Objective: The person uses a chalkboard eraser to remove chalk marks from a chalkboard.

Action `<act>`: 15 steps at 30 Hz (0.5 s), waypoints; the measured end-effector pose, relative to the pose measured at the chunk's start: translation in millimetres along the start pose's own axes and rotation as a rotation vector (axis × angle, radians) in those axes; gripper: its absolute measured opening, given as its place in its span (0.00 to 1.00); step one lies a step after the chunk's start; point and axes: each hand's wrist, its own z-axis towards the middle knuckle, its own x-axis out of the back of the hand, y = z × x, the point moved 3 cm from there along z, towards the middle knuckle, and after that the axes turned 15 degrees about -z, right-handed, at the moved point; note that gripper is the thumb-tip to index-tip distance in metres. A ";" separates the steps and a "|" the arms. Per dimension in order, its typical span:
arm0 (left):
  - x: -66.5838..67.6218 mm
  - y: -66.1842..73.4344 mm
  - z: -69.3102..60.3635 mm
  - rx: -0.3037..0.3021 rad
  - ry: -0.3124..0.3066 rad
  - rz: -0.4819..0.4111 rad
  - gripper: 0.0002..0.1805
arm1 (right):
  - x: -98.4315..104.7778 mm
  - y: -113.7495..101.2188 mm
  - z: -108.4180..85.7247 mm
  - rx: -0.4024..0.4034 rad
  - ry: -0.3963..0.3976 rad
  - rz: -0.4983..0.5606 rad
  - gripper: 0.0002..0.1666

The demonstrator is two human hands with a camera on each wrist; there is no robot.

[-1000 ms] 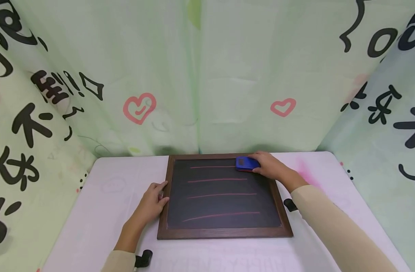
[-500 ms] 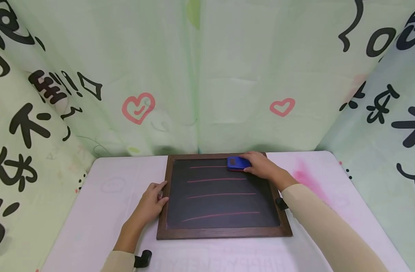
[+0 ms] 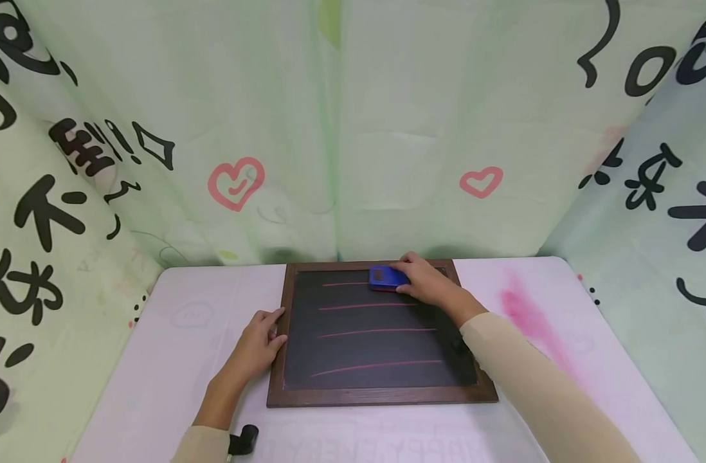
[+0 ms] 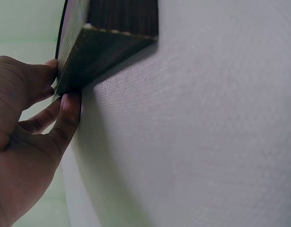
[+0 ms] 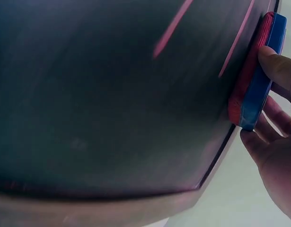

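Observation:
A small chalkboard (image 3: 353, 350) in a dark brown wooden frame lies on the table, several pink lines drawn across it. My right hand (image 3: 425, 283) grips a blue chalkboard eraser (image 3: 386, 278) at the right end of the topmost line. In the right wrist view the eraser's red pad (image 5: 249, 75) lies against the black surface, thumb on one side and fingers on the other. With thumb and fingers, my left hand (image 3: 257, 344) pinches the left edge of the frame. The left wrist view has the frame's corner (image 4: 112, 42) close up, fingertips against its edge.
The white table (image 3: 191, 360) has a pink smear (image 3: 526, 308) to the right of the board. Behind and at both sides hangs a pale green curtain (image 3: 388, 128) with black writing and pink hearts. Black wrist gear (image 3: 245, 440) sits at the left sleeve.
My right hand has slid the eraser leftward along the top line, and the visible part of that line is shorter. The left hand and the chalkboard have stayed in place.

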 end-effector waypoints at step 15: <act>-0.2 -2.4 1.8 -0.029 0.023 0.006 0.32 | -8.6 -46.7 29.7 0.041 0.009 -0.038 0.35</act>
